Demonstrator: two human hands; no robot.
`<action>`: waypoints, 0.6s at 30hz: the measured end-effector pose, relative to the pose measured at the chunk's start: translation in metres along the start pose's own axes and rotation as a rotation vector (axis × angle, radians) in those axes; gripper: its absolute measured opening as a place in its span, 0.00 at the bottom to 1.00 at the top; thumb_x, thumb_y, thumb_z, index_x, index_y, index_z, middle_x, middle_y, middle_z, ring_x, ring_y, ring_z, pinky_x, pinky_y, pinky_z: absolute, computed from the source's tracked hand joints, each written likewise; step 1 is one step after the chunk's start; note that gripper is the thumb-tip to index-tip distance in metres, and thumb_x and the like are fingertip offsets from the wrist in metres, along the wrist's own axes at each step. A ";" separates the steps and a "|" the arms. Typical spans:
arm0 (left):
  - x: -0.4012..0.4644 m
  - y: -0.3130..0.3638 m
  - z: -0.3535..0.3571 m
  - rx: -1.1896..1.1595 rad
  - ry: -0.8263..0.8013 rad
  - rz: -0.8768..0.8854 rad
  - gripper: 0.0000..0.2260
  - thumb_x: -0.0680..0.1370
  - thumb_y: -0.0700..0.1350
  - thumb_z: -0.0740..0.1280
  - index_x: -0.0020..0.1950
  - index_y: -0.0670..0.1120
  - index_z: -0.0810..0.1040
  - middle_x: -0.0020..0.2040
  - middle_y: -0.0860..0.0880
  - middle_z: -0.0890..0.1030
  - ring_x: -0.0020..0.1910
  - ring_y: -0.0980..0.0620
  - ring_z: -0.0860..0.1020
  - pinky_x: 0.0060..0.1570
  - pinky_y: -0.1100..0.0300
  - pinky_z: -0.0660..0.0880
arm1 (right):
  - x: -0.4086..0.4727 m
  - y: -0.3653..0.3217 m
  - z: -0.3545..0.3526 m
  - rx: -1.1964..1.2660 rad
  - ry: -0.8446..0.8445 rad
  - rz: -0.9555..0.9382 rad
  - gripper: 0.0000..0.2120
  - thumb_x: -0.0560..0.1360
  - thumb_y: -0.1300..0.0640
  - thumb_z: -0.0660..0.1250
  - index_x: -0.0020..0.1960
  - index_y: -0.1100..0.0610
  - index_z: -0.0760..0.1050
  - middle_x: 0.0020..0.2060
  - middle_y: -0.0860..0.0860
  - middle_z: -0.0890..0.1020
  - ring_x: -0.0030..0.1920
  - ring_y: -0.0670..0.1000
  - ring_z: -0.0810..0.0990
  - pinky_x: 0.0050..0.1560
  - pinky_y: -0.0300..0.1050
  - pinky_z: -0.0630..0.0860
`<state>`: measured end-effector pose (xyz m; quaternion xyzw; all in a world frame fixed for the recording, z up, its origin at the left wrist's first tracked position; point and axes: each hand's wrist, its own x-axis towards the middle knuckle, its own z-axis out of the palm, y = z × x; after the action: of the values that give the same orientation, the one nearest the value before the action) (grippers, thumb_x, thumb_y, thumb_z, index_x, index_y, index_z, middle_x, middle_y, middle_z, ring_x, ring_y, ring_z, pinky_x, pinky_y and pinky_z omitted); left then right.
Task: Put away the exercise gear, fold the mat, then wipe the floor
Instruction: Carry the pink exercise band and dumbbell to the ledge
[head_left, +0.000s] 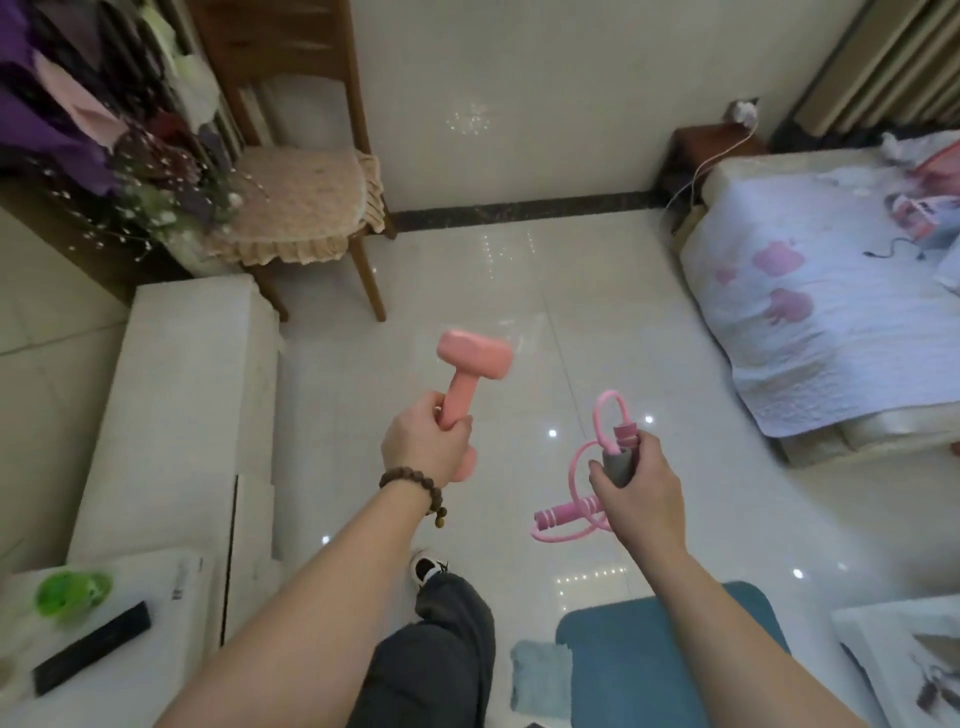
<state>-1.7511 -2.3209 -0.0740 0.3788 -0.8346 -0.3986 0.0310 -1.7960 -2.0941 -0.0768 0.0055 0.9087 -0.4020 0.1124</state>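
Above the glossy tiled floor (467, 270), the left hand (423, 441) has its fingers clamped round the handle of a pink dumbbell (470, 364). To its right, the right hand (639, 493) grips a pink skipping rope (597, 467) by its grey handle. A teal exercise mat (675, 654) lies near, bottom right.

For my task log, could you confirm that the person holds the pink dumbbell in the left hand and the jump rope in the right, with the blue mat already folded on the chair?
Not quite. The head view shows the blue mat lying on the floor, not on the chair. The rest holds: left hand grips the pink dumbbell, right hand the jump rope.
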 end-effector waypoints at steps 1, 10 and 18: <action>0.018 -0.006 -0.009 -0.001 0.023 -0.025 0.04 0.73 0.49 0.69 0.45 0.50 0.78 0.38 0.52 0.80 0.40 0.47 0.78 0.40 0.56 0.74 | 0.014 -0.012 0.014 -0.013 -0.030 -0.017 0.17 0.71 0.54 0.69 0.56 0.47 0.68 0.46 0.45 0.77 0.44 0.49 0.78 0.41 0.47 0.75; 0.119 -0.051 -0.100 -0.086 0.272 -0.296 0.04 0.73 0.48 0.69 0.45 0.51 0.77 0.40 0.51 0.80 0.40 0.47 0.77 0.39 0.57 0.72 | 0.121 -0.167 0.126 -0.096 -0.289 -0.281 0.16 0.71 0.55 0.70 0.54 0.45 0.66 0.42 0.44 0.76 0.44 0.52 0.77 0.41 0.49 0.76; 0.148 -0.095 -0.163 -0.189 0.508 -0.580 0.03 0.74 0.48 0.68 0.44 0.51 0.75 0.37 0.56 0.77 0.40 0.50 0.77 0.39 0.59 0.71 | 0.172 -0.284 0.223 -0.147 -0.534 -0.525 0.16 0.72 0.56 0.71 0.53 0.46 0.67 0.40 0.43 0.75 0.38 0.48 0.78 0.36 0.52 0.79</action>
<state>-1.7412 -2.5606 -0.0659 0.6807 -0.6186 -0.3594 0.1574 -1.9479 -2.4633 -0.0509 -0.3408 0.8442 -0.3381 0.2385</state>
